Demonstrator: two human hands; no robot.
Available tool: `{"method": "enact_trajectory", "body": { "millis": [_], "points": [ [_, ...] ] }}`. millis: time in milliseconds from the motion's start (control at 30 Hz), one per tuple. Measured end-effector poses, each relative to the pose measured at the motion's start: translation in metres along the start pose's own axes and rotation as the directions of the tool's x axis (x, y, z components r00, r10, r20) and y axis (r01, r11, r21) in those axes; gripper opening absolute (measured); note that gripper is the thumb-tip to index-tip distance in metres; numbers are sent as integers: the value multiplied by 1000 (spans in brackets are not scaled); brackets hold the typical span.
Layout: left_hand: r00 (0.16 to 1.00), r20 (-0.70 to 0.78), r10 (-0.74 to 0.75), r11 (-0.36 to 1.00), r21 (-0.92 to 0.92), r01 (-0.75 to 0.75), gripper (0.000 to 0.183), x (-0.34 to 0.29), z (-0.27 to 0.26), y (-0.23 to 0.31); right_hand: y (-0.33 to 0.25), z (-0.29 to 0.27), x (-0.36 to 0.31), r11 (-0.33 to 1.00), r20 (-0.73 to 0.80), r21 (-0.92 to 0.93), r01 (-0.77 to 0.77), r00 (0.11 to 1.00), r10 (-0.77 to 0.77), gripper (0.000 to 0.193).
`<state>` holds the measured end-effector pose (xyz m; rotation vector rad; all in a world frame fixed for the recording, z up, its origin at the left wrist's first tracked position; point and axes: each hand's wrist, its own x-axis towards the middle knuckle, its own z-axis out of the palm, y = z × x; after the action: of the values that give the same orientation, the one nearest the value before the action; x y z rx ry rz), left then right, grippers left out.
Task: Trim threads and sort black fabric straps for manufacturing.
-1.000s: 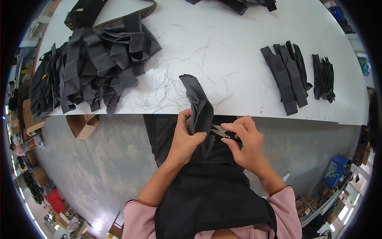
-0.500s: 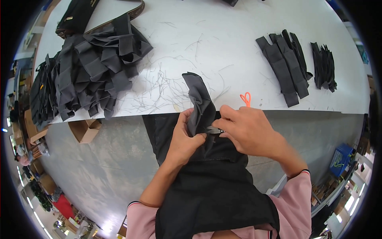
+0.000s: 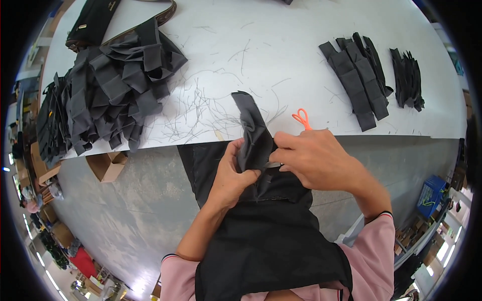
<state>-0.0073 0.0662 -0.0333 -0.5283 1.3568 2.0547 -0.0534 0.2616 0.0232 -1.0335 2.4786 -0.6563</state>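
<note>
A folded dark grey fabric strip stands up from the white table's near edge. My left hand pinches its lower part from the left. Pressed against the strip's right side, my right hand is closed on small metal snips, of which only the tip shows. A black apron hangs down in front of me, below both hands.
Orange-handled scissors lie just behind my right hand. A big heap of grey strips fills the table's left; two neat stacks lie at the right. Cut threads litter the middle. A cardboard box sits on the floor.
My right hand has shifted up and left against the strip, so the snips are mostly covered. The orange scissors have come into view behind it. My left hand keeps its hold.
</note>
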Motion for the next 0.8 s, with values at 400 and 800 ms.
{"method": "enact_trajectory", "body": {
  "millis": [400,800],
  "points": [
    [981,68,184,957,-241,-163,48,11,-18,-4,-40,71,27,847,-711,516,129,617,339,28],
    [964,116,239,820,-556,-136,52,17,-22,11,-54,96,-3,814,-558,580,-43,708,434,31]
  ]
}}
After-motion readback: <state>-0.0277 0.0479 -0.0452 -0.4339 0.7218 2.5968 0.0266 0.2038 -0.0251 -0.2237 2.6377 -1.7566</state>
